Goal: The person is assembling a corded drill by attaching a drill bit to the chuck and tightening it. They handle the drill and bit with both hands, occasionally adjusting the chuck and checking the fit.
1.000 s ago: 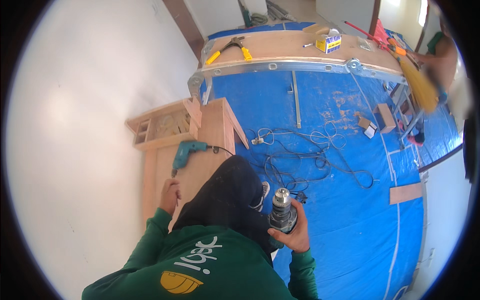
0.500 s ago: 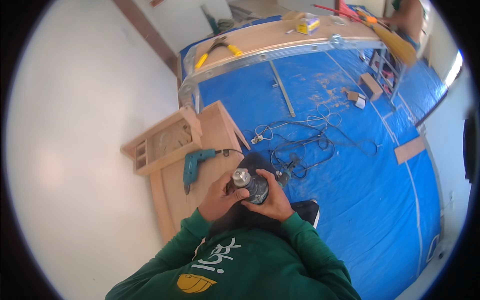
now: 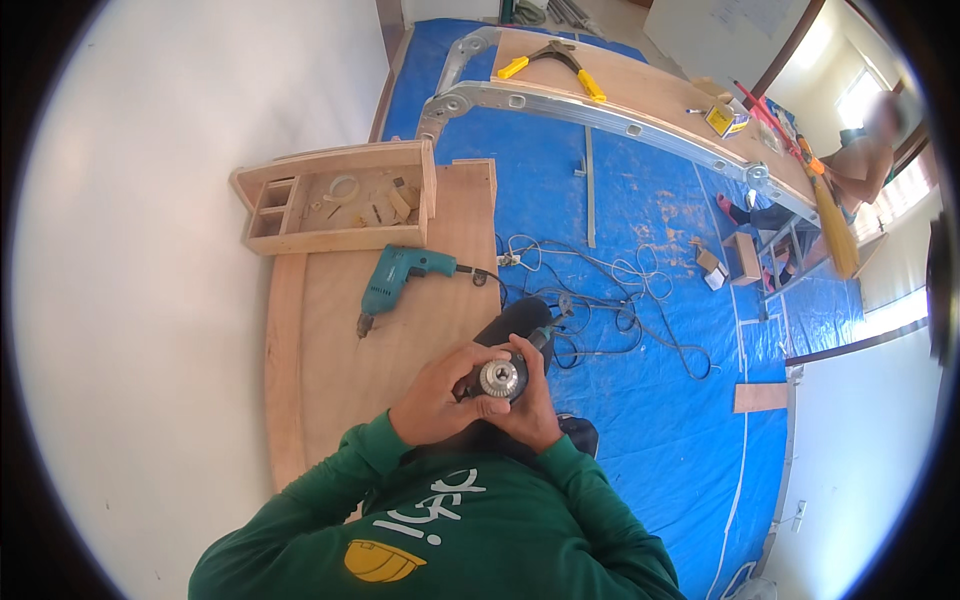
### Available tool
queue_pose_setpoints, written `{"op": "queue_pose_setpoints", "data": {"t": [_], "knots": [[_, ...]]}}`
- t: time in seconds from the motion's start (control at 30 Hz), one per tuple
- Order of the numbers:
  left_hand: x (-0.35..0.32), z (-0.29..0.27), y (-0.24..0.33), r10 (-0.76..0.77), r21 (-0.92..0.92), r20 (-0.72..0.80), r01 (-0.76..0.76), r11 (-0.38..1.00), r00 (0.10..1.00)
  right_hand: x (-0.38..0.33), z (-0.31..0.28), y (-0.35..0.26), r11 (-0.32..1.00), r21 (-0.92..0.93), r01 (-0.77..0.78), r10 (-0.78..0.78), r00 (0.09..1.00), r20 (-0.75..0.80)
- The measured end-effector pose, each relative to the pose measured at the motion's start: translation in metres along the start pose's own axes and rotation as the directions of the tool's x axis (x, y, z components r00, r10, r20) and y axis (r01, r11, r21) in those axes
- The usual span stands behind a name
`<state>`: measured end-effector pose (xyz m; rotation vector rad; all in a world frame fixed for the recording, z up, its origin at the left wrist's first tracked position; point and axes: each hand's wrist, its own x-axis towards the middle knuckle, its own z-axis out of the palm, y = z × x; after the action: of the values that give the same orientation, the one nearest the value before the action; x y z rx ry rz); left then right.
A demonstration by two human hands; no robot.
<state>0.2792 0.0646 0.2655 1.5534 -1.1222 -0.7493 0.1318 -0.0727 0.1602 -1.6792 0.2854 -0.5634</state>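
Since the drill (image 3: 507, 374) sits nose-up between the left hand (image 3: 437, 395) and the right hand (image 3: 533, 405), its long axis runs toward the viewer, with the silver chuck (image 3: 499, 378) uppermost and the body mostly hidden beneath. The left hand is curled narrowly round the drill from the left, thumb along the chuck's near edge; the right hand is wrapped round the opposite side, fingers over the far edge. Both touch it, close in front of the person's shirt (image 3: 440, 545), and neither is clearly the nearer. Something teal juts out beyond the right fingers; it is probably the drill's grip, though the hands cover too much to be sure.

Ahead and to the left, well apart from the left hand, the teal drill (image 3: 393, 283) lies on its side on the tabletop (image 3: 340, 375), nose toward the person. Behind it is a wooden tray (image 3: 345, 243) of loose bits. Off to the right, cables (image 3: 625, 300) tangle on the blue sheet (image 3: 650, 460).
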Motion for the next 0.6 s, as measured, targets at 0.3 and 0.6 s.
{"op": "queue_pose_setpoints", "data": {"t": [0.3,0.6], "knots": [[0.006,-0.023,-0.031,0.224,-0.039,0.164,-0.221,0.975,0.961,0.016,-0.02,-0.058,0.967,-0.251,0.034,0.013,0.983,0.184],[-0.015,0.001,-0.038,0.036,-0.214,-0.124,-0.063,0.975,0.992,0.024,-0.014,-0.063,0.957,-0.288,0.03,0.036,0.974,0.223]]}}
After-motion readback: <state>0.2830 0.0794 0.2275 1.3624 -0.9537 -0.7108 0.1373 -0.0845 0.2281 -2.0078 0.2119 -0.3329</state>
